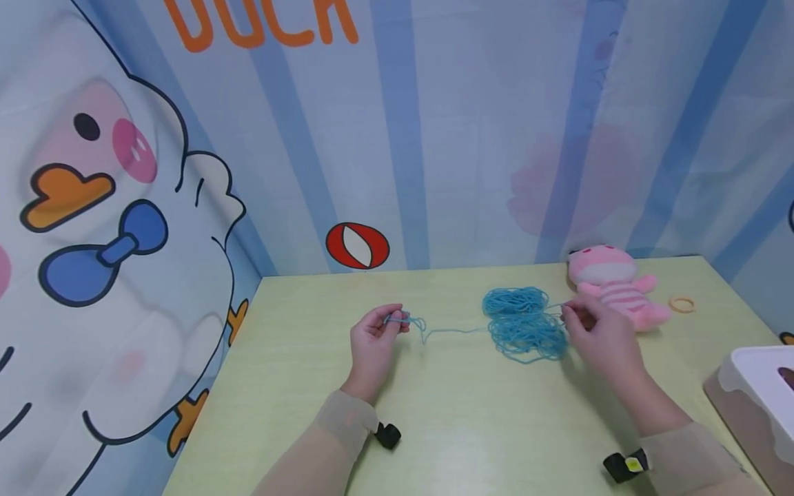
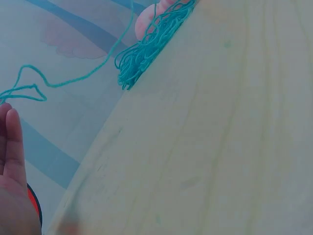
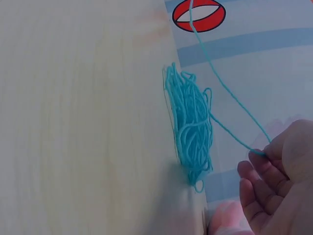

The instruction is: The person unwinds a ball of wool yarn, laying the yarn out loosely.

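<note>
A bundle of blue yarn (image 1: 527,327), gathered at its middle into two looped lobes, lies on the table. To its left, my left hand (image 1: 378,341) pinches a looped end of the yarn between thumb and fingertips. From there a single strand (image 1: 455,331) runs right to the bundle. My right hand (image 1: 602,337) is at the bundle's right side, pinching a strand between thumb and forefinger. In the right wrist view that strand (image 3: 234,137) stretches from the bundle to the fingertips, with the other fingers of the right hand (image 3: 279,186) loosely bent.
A pink and white plush toy (image 1: 611,286) lies behind my right hand. Right of the toy is a small orange ring (image 1: 682,304). At the right edge stands a white-topped box (image 1: 753,386). A printed curtain (image 1: 459,138) hangs behind the pale table (image 1: 298,386).
</note>
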`<state>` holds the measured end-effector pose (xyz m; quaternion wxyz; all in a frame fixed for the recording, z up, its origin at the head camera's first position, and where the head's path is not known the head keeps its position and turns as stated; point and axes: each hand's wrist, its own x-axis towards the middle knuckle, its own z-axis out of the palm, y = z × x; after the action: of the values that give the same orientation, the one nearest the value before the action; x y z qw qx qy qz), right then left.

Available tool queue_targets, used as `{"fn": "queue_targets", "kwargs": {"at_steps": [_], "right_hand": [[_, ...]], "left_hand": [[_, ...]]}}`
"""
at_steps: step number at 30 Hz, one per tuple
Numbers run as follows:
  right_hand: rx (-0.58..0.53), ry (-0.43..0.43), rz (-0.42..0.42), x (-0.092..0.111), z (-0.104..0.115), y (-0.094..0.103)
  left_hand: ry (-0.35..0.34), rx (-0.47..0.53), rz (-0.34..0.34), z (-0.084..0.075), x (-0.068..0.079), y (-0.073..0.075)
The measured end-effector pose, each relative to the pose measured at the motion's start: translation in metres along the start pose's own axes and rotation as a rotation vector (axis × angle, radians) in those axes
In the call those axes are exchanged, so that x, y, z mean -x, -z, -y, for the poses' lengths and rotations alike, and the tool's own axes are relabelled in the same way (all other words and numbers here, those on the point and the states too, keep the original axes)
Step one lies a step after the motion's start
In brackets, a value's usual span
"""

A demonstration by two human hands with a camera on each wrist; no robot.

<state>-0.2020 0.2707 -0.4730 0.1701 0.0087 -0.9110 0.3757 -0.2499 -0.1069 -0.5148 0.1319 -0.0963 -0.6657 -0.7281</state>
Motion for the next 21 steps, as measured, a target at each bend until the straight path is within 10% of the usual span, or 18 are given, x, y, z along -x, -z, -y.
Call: {"fn": "queue_targets", "kwargs": {"at_steps": [10, 16, 21], "right_hand": [[0.182, -0.101, 0.191, 0.002, -0.010, -0.006], [0.106, 0.107, 0.001, 0.009, 0.027, -0.032], [0.048, 0.298, 0.091, 0.014, 0.058, -0.066]], "left_hand": [[0.006, 0.021, 0.025, 0.001, 0.001, 0.001], [0.002, 0.025, 0.040, 0.000, 0.000, 0.001], [-0.007, 0.026, 0.061, 0.001, 0.000, 0.002]]}}
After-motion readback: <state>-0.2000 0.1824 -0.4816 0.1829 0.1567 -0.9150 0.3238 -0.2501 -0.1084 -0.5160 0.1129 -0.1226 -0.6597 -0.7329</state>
